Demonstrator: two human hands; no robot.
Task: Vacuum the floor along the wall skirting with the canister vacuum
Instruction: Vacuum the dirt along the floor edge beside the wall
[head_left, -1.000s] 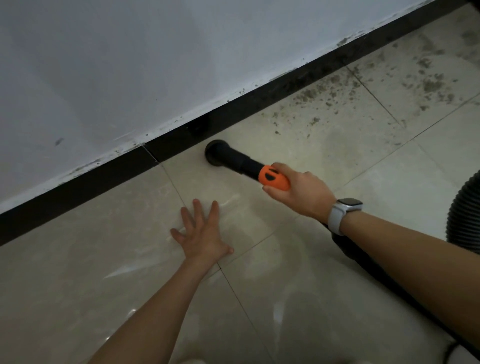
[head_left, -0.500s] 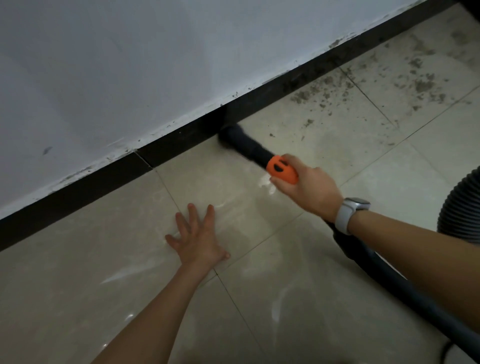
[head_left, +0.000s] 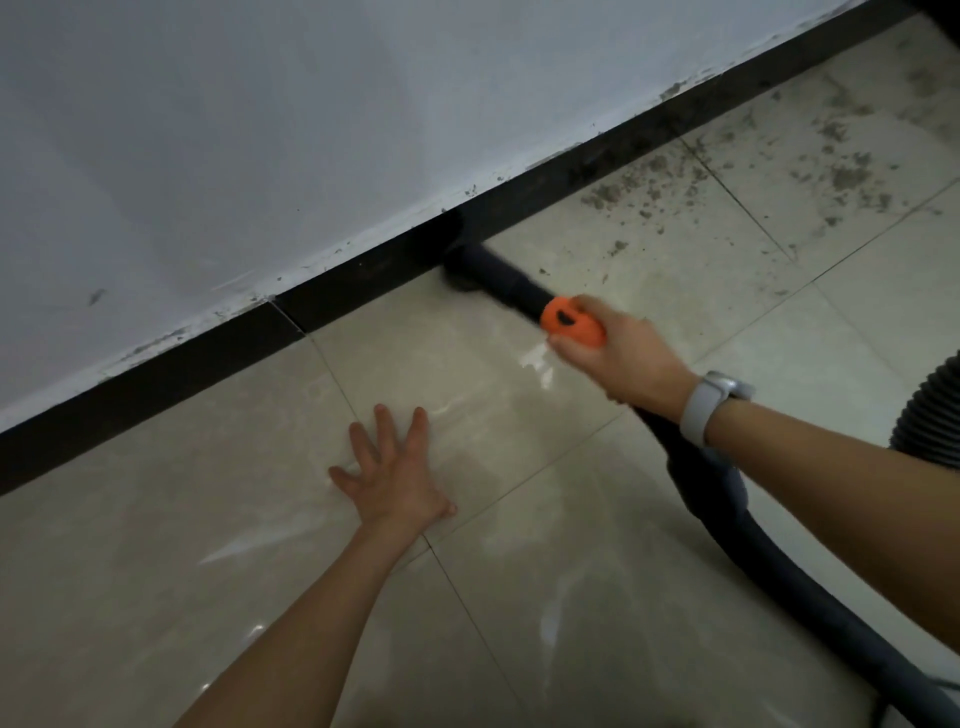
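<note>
Against the far skirting (head_left: 363, 270) I have pushed the nozzle (head_left: 470, 262); my right hand (head_left: 618, 358) grips its handle, left hand (head_left: 400, 478) spread flat on the floor (head_left: 649, 545). Dirt (head_left: 841, 176) remains rightward.

The glossy beige tiled floor (head_left: 597, 597), crossed by thin dark grout lines, runs up to a black skirting strip (head_left: 156, 384) at the foot of the wall. Grey crumbly dirt and dust (head_left: 841, 176) lies scattered over the tiles at the upper right, thickest near the skirting. A left hand (head_left: 395, 478) rests flat on a tile with fingers spread, and a dark vacuum hose (head_left: 810, 618) trails across the floor at the lower right.
</note>
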